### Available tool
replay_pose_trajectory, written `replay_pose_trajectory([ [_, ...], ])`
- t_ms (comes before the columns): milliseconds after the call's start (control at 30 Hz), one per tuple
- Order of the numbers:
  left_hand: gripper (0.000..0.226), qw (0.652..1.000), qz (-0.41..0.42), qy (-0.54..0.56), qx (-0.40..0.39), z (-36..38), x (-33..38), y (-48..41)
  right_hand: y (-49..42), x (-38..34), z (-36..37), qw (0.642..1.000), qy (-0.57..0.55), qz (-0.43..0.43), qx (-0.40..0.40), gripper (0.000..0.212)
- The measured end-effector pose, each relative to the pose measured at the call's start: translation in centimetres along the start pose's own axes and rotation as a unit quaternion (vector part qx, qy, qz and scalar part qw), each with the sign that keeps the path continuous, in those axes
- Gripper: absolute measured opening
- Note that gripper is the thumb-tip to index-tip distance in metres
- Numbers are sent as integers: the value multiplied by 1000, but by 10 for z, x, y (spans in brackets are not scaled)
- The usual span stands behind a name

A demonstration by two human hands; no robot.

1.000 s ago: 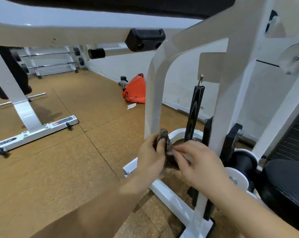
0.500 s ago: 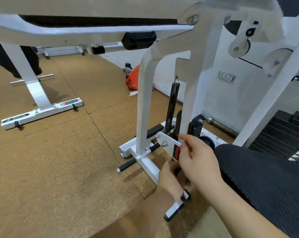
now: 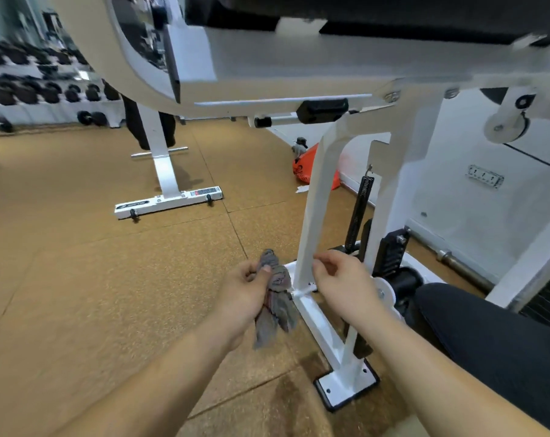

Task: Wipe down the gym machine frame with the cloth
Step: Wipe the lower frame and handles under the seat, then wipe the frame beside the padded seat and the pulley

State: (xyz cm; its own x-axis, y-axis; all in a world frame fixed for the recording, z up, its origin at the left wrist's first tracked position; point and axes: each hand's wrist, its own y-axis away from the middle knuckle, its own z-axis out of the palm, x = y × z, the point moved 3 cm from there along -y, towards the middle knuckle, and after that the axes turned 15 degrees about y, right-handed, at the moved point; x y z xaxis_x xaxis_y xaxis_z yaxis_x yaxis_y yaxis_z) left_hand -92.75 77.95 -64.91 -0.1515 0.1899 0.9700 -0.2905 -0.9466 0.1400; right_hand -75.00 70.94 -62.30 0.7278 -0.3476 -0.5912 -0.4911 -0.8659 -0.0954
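Note:
A white gym machine frame (image 3: 318, 197) rises from a floor plate at the lower middle and arches overhead. My left hand (image 3: 243, 291) grips a crumpled grey cloth (image 3: 275, 298), which hangs down just left of the frame's upright, close to its base joint. My right hand (image 3: 343, 282) is at the right side of the same upright, fingers curled, fingertips at the post's edge. Whether they hold the post is unclear. A black spring (image 3: 359, 209) hangs behind the post.
A second white bench base (image 3: 168, 200) stands on the cork-coloured floor at the back left. An orange bag (image 3: 302, 168) lies by the white wall. Dumbbell racks (image 3: 31, 89) fill the far left. A black seat pad (image 3: 494, 345) sits at the right.
The view has swung back and left. My left hand has come out from low behind the frame with the cloth. My right hand has left the small labelled plate and sits at the upright.

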Motion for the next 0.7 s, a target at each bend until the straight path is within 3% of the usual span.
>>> replay_pose_trajectory([
  [167,18,1000,11,-2,-9,-1,38,-1,-3,-24,-10,1000,-14,14,-8,34],
  [300,14,999,11,10,-39,16,72,-5,-6,-41,-27,998,-41,33,33,30],
  [400,19,999,-21,5,-50,29,94,8,6,-51,-42,994,-61,74,47,22],
  [600,24,988,-136,-6,-67,50,140,70,56,-91,-111,983,-106,147,33,42],
  [700,23,982,-172,40,-61,61,173,110,83,-116,-147,970,-133,205,16,43],
])
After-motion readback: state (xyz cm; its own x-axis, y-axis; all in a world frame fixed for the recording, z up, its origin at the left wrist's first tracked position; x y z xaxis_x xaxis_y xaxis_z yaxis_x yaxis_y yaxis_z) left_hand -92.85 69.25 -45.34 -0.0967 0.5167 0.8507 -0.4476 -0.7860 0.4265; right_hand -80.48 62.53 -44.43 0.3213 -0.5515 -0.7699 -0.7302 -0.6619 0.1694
